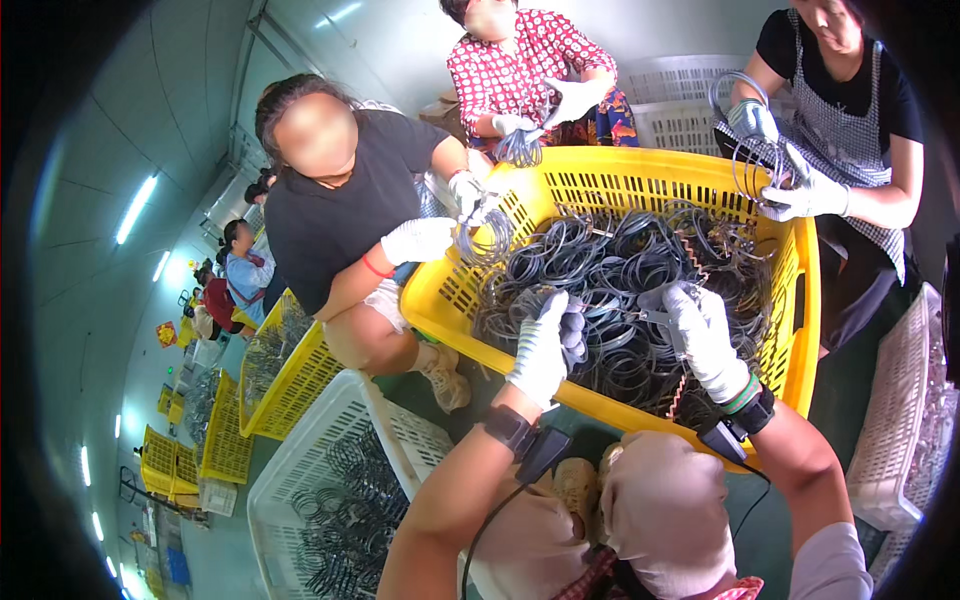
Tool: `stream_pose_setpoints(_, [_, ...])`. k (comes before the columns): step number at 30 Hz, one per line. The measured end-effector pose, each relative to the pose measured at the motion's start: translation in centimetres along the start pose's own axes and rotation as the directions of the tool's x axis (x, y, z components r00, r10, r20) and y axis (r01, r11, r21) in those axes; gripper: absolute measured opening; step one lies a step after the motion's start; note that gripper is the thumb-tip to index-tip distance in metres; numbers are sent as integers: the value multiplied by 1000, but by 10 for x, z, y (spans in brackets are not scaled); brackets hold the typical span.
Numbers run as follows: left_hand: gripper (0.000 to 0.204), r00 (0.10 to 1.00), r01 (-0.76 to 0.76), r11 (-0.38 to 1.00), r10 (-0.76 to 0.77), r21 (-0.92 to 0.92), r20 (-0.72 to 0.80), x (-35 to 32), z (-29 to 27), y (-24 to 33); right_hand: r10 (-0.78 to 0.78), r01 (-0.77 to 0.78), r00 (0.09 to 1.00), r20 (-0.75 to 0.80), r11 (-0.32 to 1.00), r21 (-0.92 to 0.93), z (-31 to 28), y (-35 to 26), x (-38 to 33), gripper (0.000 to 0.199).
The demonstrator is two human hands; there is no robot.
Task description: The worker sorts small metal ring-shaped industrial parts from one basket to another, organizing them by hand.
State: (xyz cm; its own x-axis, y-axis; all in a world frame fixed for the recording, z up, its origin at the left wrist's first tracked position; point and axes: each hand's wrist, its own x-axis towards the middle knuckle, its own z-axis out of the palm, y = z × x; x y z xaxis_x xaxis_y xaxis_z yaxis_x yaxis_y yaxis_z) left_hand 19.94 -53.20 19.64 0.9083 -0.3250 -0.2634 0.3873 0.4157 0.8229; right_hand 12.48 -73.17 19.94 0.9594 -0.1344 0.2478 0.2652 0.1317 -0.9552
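One gloved left hand (542,350) and gloved right hand (704,340) curl above a yellow basket (640,165), their hold unclear; dark coiled rings (625,365) heap inside it beneath them, co-workers' hands (574,100) beyond its far side, a white crate (412,430) to its left.

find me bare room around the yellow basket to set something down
Bare-looking floor lies right of the yellow basket, bordered by the far-right white crate and the right forearm. A smaller patch lies between basket, lower-left white crate and a co-worker's shoe. Inside the basket is crowded: coiled cables surround the left hand and right hand.
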Motion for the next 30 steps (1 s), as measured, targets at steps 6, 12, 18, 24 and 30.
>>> stream_pose_setpoints(6, [28, 957, -262, 963, 251, 57, 143, -11, 0, 42, 194, -251, 949, 250, 943, 220, 1, 11, 4, 31])
stream_pose_setpoints(12, [26, 937, -236, 969, 208, 69, 280, -18, 7, 32, 19, -200, 550, 835, 974, 110, -1, 16, -8, 30])
stream_pose_setpoints(18, [13, 951, -267, 934, 214, 239, 224, -37, 26, 25, 140, -393, 494, 858, 916, 77, -4, 21, -13, 44])
stream_pose_setpoints(24, [13, 928, -371, 819, 314, 438, 199, -42, 32, 30, 264, -528, 498, 826, 848, 47, 2, 9, -15, 45])
stream_pose_setpoints(30, [18, 978, -150, 956, 107, 253, 177, -11, 11, 20, 278, -392, 432, 858, 915, -99, 5, 6, -17, 44])
